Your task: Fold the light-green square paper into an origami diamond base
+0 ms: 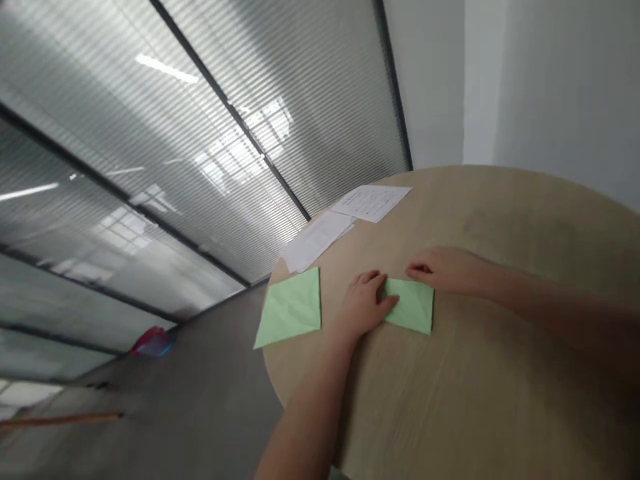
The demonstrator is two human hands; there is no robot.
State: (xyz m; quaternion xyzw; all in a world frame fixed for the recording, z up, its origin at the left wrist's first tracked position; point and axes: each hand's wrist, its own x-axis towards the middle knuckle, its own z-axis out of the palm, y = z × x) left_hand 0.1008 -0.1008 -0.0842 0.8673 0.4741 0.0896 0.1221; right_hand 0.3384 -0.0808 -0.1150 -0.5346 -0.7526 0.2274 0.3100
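A light green folded cloth [413, 305] with creases lies on the round wooden table [480, 393]. My left hand [367, 303] rests on its left edge, fingers spread and thumb lying over the top. At the far right edge of this cloth is my right hand [437, 267], its fingers curled in toward the palm. Whether those fingertips pinch anything is hidden. A second, larger light green cloth [293, 308] lies flat to the left of my left hand, one corner reaching past the table's edge.
White printed sheets [373, 202] and a few more papers [317, 241] lie along the table's far left edge. Beyond stands a ribbed glass partition [320, 120]. On the grey floor [200, 393] are a pink and blue object [154, 341] and a wooden stick [65, 420].
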